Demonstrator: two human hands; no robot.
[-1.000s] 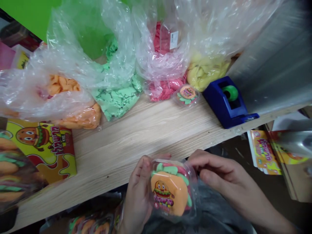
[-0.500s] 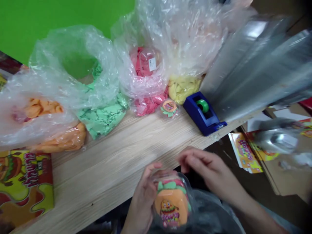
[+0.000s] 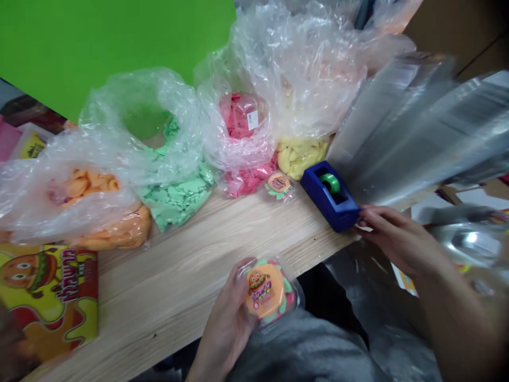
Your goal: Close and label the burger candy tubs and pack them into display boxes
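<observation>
My left hand [image 3: 226,323] grips a clear plastic pack holding a burger-shaped gummy [image 3: 267,290] at the near edge of the wooden table [image 3: 191,254]. My right hand [image 3: 392,239] has reached to the front end of the blue tape dispenser [image 3: 330,196], fingers pinched at its cutter; what they hold is too small to see. A second packed burger gummy [image 3: 279,185] lies beside the dispenser.
Clear bags of orange [image 3: 91,207], green [image 3: 175,185], pink [image 3: 244,148] and yellow [image 3: 298,154] gummy pieces line the back of the table. A yellow printed box [image 3: 47,286] lies at the left. Clear film sheets [image 3: 417,132] lean at the right.
My right hand left the burger pack and moved right to the tape dispenser. My left hand keeps the pack, now lower by the table edge. The camera view shifted.
</observation>
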